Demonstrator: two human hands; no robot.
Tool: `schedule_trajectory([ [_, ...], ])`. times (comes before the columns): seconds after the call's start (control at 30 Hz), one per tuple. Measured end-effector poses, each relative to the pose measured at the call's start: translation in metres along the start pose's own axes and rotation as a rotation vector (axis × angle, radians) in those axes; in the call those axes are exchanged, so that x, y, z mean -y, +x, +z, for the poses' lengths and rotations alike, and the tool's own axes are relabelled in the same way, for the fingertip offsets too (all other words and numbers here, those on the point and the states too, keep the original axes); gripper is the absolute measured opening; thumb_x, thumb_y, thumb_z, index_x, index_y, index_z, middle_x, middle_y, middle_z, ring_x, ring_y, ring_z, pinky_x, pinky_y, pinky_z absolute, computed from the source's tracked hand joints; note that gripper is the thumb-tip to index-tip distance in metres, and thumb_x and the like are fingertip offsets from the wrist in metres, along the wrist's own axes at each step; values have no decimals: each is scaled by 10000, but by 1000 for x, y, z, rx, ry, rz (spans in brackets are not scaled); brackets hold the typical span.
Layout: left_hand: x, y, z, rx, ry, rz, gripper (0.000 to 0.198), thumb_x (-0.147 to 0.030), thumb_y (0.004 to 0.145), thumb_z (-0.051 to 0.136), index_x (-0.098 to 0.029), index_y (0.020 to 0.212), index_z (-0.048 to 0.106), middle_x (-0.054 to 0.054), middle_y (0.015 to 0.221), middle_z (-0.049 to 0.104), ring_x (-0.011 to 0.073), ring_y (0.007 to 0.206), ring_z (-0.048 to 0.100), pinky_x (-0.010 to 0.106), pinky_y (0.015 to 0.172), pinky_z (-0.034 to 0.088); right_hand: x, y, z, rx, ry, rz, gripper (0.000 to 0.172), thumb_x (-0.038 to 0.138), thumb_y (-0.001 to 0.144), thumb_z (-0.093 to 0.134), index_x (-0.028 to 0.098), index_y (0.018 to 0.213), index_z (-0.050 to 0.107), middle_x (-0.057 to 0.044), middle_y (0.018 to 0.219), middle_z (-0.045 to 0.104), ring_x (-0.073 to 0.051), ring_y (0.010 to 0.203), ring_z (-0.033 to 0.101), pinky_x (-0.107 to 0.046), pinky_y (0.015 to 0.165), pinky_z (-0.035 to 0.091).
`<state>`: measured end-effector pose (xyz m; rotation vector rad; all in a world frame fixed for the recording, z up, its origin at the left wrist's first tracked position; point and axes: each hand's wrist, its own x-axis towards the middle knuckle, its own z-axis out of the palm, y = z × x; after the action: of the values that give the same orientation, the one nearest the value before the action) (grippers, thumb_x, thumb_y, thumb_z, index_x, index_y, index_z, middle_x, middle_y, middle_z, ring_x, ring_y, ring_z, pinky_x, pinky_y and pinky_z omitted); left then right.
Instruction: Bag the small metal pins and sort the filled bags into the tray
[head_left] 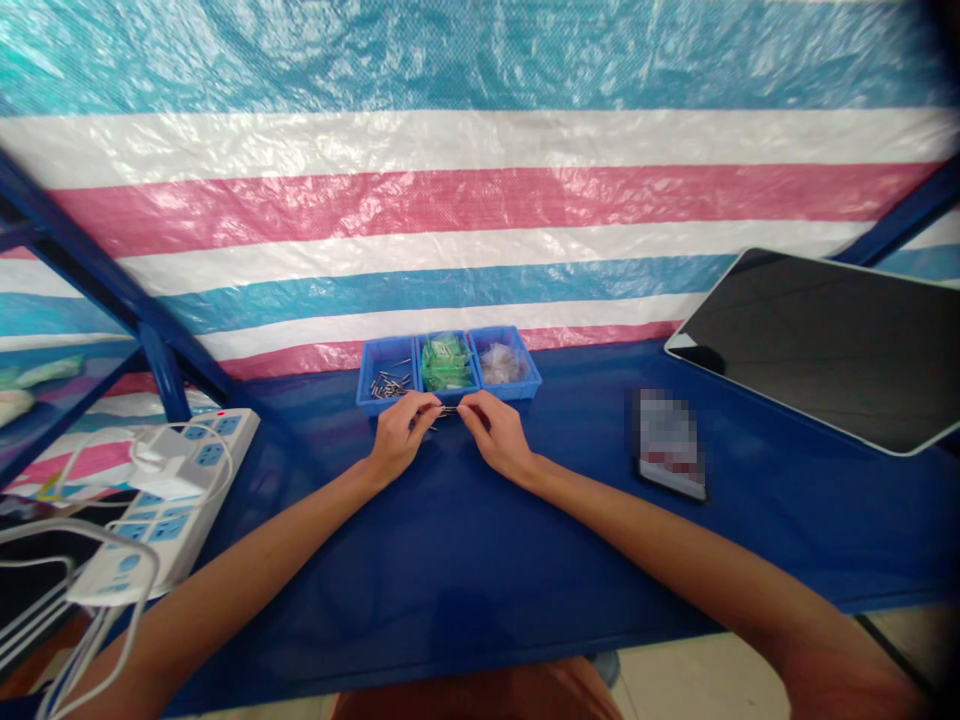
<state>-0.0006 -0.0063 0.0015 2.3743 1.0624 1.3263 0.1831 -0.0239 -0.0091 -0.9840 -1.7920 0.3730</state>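
My left hand [401, 435] and my right hand [495, 432] meet over the blue table [450, 560], just in front of three small blue bins. Both hands pinch the ends of a thin metal pin [448, 410] held between their fingertips. The left bin [386, 377] holds several loose metal pins. Green pieces in a clear bag fill the middle bin [447, 364]. The right bin [504, 362] holds a clear bag of pale small parts.
A dark tablet [825, 340] leans at the right. A phone [670, 448] lies right of my hands. A white power strip [169, 495] with plugs and cables sits at the left edge. Striped plastic sheeting [465, 200] hangs behind, framed by blue metal bars [112, 285].
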Motion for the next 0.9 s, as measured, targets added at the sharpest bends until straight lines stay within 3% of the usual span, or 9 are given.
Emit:
schedule_trajectory([
  [0.23, 1, 0, 0, -10, 34, -9, 193, -289, 921, 469, -162, 864, 603, 17, 777, 621, 100, 673, 566, 213, 666, 448, 1, 1, -1, 22, 9, -19, 241, 333, 945, 413, 189, 926, 606, -48, 836, 620, -159, 737, 568, -272, 716, 447],
  [0.43, 3, 0, 1, -53, 63, -68, 198, -297, 914, 484, -161, 853, 615, -5, 706, 612, 94, 623, 556, 209, 640, 428, 2, 0, 0, 48, 9, -27, 215, 364, 907, 505, 186, 962, 612, -15, 733, 565, -138, 636, 520, -252, 629, 429],
  [0.67, 1, 0, -1, -40, 50, -71, 259, -314, 920, 467, -161, 771, 614, -7, 644, 604, 98, 593, 559, 212, 620, 429, 2, 0, -1, 47, -2, -45, 219, 333, 932, 460, 190, 901, 622, -36, 776, 595, -152, 709, 550, -268, 686, 442],
  [0.9, -4, 0, -2, 8, -14, -17, 198, -348, 883, 525, -166, 869, 602, 7, 746, 625, 98, 627, 565, 212, 637, 457, -1, 0, 0, 24, -6, -38, 259, 339, 945, 419, 188, 855, 609, -41, 766, 596, -155, 699, 553, -276, 675, 442],
])
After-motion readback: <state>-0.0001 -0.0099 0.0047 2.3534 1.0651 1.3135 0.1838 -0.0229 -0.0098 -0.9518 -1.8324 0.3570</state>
